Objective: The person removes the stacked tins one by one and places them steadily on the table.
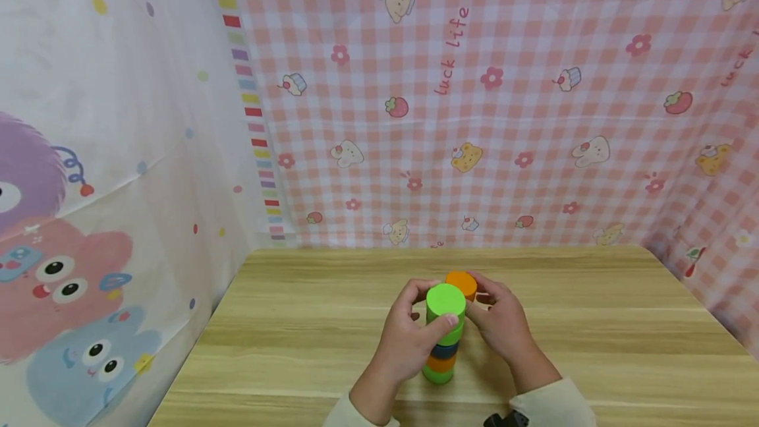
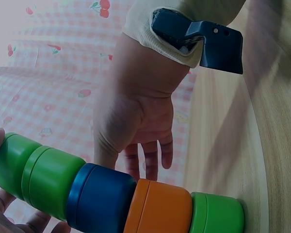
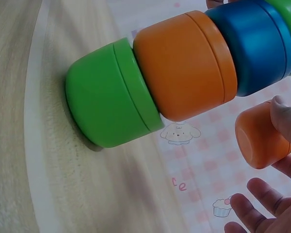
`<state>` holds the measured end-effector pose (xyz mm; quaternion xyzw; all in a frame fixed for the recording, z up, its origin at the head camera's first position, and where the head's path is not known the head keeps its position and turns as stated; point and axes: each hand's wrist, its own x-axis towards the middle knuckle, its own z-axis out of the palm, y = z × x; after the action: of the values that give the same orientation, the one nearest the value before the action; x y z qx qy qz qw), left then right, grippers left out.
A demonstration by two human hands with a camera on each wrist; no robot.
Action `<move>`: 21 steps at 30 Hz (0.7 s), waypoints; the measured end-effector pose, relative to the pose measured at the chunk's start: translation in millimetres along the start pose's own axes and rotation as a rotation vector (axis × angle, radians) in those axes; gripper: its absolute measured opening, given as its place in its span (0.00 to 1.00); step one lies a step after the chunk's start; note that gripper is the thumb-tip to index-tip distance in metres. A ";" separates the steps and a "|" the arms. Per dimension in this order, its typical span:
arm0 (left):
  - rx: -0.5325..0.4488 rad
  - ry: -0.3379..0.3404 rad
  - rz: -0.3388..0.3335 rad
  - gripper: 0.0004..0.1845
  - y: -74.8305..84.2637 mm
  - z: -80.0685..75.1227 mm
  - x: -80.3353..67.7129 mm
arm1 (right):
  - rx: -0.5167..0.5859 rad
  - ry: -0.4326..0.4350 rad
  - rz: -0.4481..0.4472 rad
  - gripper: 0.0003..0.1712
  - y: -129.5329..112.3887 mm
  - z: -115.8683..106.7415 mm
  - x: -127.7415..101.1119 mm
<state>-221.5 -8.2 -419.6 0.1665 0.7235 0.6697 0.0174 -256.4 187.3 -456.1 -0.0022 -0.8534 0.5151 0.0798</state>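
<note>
A stack of round blocks [image 1: 443,341] stands on the wooden table [image 1: 296,321]: green at the bottom, then orange, blue and two greens, ending in the top green block [image 1: 446,300]. My left hand [image 1: 406,338] grips the stack's upper greens, thumb across the front. My right hand [image 1: 501,321] holds a loose orange block [image 1: 461,282] just behind and right of the stack's top. In the left wrist view the stack [image 2: 102,189] lies across the frame with the right hand [image 2: 136,116] beyond it. The right wrist view shows the stack [image 3: 184,73] and the held orange block [image 3: 259,136].
Pink checked cloth [image 1: 474,117] hangs behind and to the right of the table; a cartoon-printed sheet [image 1: 89,183] hangs at the left. A dark wrist device [image 2: 203,41] sits on the right sleeve. Bare tabletop surrounds the stack.
</note>
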 end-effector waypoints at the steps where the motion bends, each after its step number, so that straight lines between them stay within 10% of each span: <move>1: 0.001 0.001 -0.001 0.21 0.1 0.0 0.0 | -0.002 0.001 -0.003 0.32 0.8 0.5 0.4; 21: 0.009 0.000 0.000 0.22 1.1 -0.6 0.1 | -0.004 -0.006 -0.012 0.32 10.1 8.3 2.0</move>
<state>-221.6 -8.7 -418.5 0.1667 0.7264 0.6666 0.0164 -260.3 184.9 -468.6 0.0043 -0.8546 0.5129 0.0804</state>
